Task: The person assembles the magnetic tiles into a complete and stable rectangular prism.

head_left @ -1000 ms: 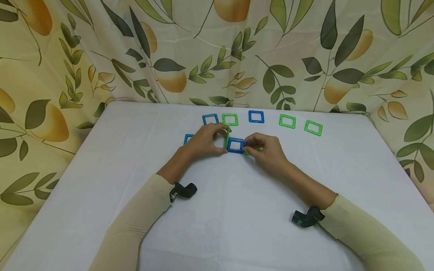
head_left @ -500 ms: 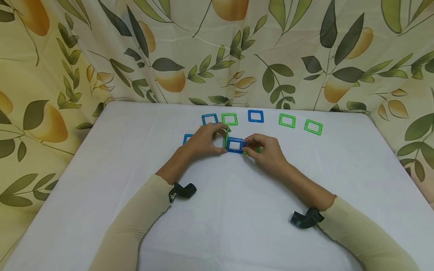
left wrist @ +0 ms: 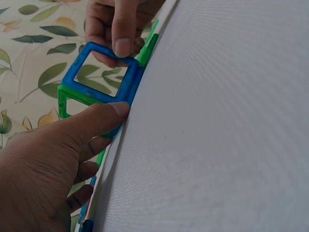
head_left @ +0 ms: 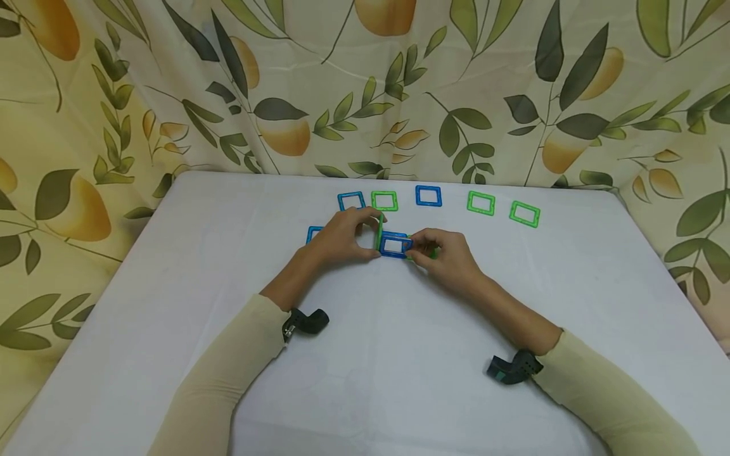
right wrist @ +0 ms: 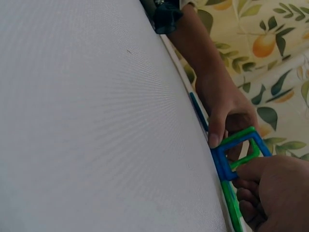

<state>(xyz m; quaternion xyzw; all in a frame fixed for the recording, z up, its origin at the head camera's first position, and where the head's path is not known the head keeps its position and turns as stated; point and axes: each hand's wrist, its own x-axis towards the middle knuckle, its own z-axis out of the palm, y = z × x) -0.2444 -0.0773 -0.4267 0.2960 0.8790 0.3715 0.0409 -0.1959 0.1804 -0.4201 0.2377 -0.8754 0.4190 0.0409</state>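
My left hand (head_left: 345, 235) holds a green square frame tile (head_left: 379, 232) that stands on edge, thumb at its near lower corner and fingers at its top. A blue square frame tile (left wrist: 76, 64) stands upright at a right angle to it, their edges touching. My left thumb also touches the blue tile's lower corner. My right hand (head_left: 447, 253) pinches the blue tile's right side between thumb and fingers. Another blue edge (head_left: 393, 234) shows behind that tile. Beside them a green tile (right wrist: 231, 205) lies flat, partly covered by my right hand.
Along the table's far edge lie a blue tile (head_left: 350, 194), a green tile (head_left: 384, 192), another blue tile (head_left: 428, 187), and two more green tiles, one (head_left: 481, 195) left of the other (head_left: 525, 205). One more blue tile (head_left: 310, 234) is partly hidden behind my left hand. A patterned curtain (head_left: 228, 145) hangs behind.
My right hand has shifted slightly nearer to me and covers more of the flat green tile. My left hand keeps its hold on the upright green tile.
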